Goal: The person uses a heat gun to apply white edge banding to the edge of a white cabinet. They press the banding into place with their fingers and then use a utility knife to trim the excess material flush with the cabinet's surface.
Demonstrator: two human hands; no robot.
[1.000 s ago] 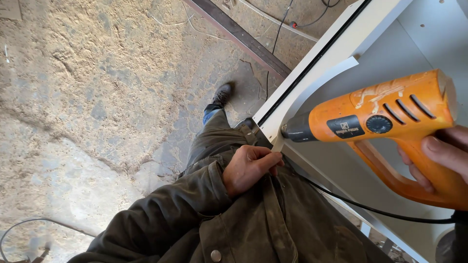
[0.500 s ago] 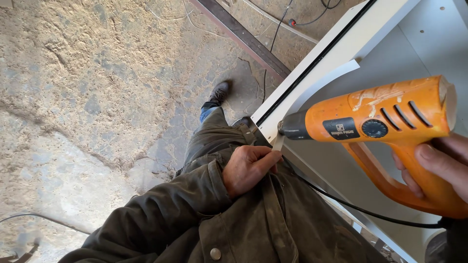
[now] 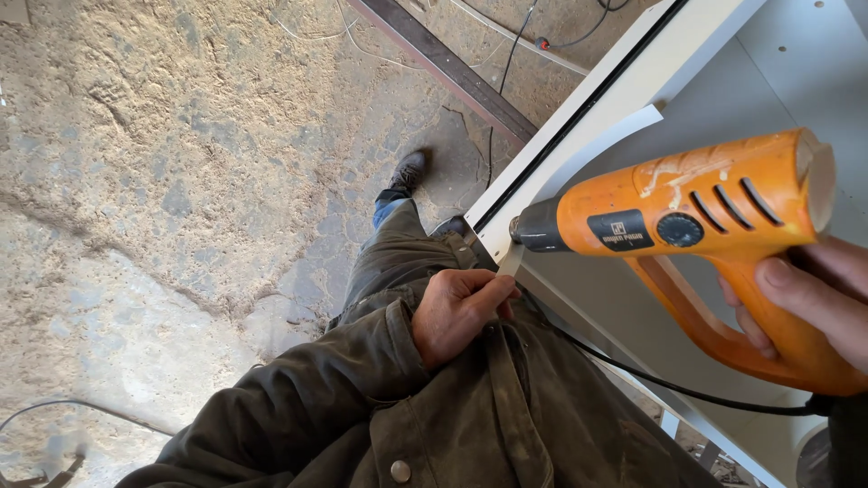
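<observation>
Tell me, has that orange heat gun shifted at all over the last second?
Barely, if at all: the orange heat gun in the right hand keeps its nozzle at the white panel's corner, where the left hand pinches the strip.

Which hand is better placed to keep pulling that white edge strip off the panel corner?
Left. The left hand already pinches the end of the white edge strip at the white panel corner. The right hand is occupied gripping the orange heat gun, whose nozzle points at the strip.

rough concrete floor [image 3: 163, 181], cables [image 3: 506, 63], metal bar [image 3: 452, 68]
</observation>
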